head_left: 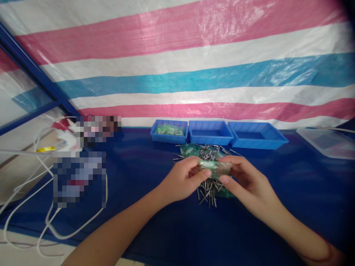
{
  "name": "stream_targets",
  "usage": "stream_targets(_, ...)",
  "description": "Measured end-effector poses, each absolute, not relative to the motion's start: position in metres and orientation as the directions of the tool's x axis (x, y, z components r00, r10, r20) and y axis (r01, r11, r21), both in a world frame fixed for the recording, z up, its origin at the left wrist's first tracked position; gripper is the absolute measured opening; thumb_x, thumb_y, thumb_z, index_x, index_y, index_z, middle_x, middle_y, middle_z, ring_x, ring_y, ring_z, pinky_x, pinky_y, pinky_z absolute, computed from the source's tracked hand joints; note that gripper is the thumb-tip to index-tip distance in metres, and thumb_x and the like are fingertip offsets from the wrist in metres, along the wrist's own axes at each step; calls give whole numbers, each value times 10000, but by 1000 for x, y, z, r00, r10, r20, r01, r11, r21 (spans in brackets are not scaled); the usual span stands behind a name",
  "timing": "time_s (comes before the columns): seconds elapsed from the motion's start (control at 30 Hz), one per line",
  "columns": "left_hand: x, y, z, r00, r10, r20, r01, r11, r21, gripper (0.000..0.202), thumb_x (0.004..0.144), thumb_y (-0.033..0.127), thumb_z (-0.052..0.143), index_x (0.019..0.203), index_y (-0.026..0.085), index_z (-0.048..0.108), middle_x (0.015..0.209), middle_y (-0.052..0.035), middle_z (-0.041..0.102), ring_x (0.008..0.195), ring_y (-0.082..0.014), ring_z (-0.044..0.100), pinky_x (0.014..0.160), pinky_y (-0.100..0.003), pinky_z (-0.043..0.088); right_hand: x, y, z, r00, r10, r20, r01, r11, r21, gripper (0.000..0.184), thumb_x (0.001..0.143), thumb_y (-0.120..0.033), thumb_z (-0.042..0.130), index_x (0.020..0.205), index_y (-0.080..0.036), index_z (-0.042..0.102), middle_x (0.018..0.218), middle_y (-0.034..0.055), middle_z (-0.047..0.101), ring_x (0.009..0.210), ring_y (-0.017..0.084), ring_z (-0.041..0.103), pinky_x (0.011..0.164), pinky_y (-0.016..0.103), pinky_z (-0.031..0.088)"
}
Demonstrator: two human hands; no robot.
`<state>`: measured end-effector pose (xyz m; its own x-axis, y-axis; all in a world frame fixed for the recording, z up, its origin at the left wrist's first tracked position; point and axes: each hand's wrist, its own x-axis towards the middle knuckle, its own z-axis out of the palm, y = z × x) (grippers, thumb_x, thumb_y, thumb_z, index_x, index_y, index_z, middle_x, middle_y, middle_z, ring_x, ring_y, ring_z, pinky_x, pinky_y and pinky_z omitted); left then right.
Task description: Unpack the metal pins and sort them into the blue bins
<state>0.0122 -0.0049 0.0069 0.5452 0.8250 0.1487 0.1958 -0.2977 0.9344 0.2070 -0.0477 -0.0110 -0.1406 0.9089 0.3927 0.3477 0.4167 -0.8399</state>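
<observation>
Between my two hands is a small green-tinted clear plastic bag with something pale inside its left part. My left hand pinches the bag's left end between thumb and fingers. At the right end, my right hand has its thumb below and its fingers above, gripping the film. Right under the hands, a loose heap of metal pop rivets lies on the blue tabletop. More green plastic bags lie among the rivets, partly covered by them and by my hands.
Behind the heap, three blue bins stand in a row: a left bin holding green bags, a middle bin and a right bin. A clear plastic container sits far right. White cables loop at left. A striped sheet hangs behind.
</observation>
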Motion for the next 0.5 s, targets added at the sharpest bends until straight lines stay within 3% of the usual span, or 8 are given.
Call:
stream_targets(0.13,12,-7,14,604,765,222,272,-460,845,215,894,330,553,817,139,613,740,-8,537,667,-121,498,617,-239,388,207,-49,-9,-184,903,389,395,430,-812,154,868,-257,622,1022,-252,612,939,34,654,830,181,618,708,299,521)
stream_targets(0.3,10,-8,17,638,739,216,286,-487,825,262,930,365,495,968,149,638,861,-37,592,751,-140,546,697,-261,430,208,-47,-7,-163,823,544,416,558,-719,110,851,-178,638,931,-252,653,860,32,663,801,189,621,705,334,508)
stream_targets(0.37,11,-8,14,613,771,174,288,-422,860,342,955,421,425,989,150,631,858,-42,594,729,-134,545,672,-257,434,209,-46,-6,-128,786,604,450,589,-671,136,837,-155,649,922,-260,661,841,34,661,782,193,623,670,337,508)
stream_targets(0.5,13,-8,6,589,808,-12,197,-130,972,627,943,611,235,876,131,631,772,-40,593,588,-95,503,547,-228,400,213,-47,-6,-171,703,691,546,651,-527,212,822,-132,649,990,-259,669,897,58,657,803,208,628,651,348,514)
